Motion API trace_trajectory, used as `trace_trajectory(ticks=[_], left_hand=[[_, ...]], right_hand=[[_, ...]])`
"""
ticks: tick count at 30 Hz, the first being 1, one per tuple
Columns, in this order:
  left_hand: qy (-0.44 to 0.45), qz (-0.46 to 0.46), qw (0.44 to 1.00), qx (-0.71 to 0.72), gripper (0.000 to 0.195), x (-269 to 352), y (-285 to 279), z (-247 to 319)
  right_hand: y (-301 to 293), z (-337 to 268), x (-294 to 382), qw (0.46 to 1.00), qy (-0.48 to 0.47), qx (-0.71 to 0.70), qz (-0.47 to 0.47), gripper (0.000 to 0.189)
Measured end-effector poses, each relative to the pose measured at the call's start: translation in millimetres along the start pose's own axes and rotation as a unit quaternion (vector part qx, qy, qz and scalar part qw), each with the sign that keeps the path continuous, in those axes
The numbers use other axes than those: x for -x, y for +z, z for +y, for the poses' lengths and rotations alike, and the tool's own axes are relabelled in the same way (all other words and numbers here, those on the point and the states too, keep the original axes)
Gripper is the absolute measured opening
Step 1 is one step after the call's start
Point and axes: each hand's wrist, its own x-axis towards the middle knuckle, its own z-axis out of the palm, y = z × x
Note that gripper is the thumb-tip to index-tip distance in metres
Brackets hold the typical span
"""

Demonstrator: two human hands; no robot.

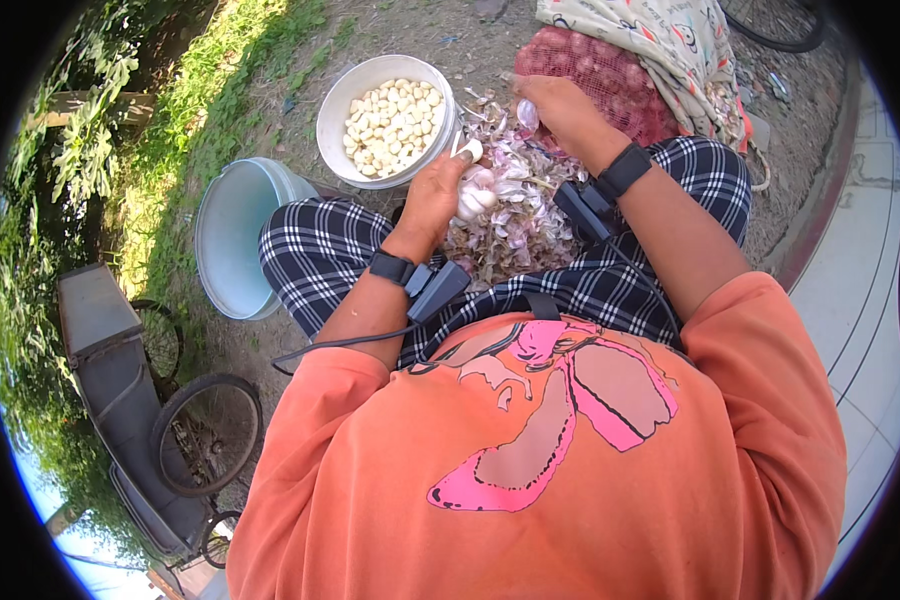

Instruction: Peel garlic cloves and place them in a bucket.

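Observation:
In my left hand (436,193) is a partly broken garlic bulb (477,196), with a peeled white clove (471,150) near the thumb. My right hand (570,116) is a short way to the right, its fingers closed on a purplish piece of garlic (527,115), either a clove or its skin; I cannot tell which. Below and between the hands lies a heap of garlic skins (517,232). A white bucket (327,127) of peeled garlic cloves (394,127) stands just beyond my left hand.
A red mesh sack (607,75) of garlic bulbs, partly under a printed cloth (667,52), lies beyond my right hand. A pale blue bucket (232,240) stands left of my knee. Farther left is a wheeled cart (127,390); a tiled floor (855,300) lies at right.

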Motion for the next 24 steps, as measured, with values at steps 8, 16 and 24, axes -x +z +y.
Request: trace_trajectory(ticks=[8, 16, 24], left_hand=[[0.045, 0.006, 0.998, -0.032, 0.025, -0.4, -1.5, 0.1], [0.165, 0.012, 0.979, -0.123, 0.034, -0.2, 5.8, -2.7], [0.047, 0.078, 0.995, 0.044, 0.035, -1.9, -0.1, -0.4]], right_hand=[[12.8, 11.8, 11.7, 0.947, -0.041, 0.299, -0.109, 0.018], [38.4, 9.3, 25.3, 0.919, 0.295, -0.252, -0.073, 0.029], [22.6, 2.1, 13.8, 0.99, 0.103, -0.03, -0.09, 0.027]])
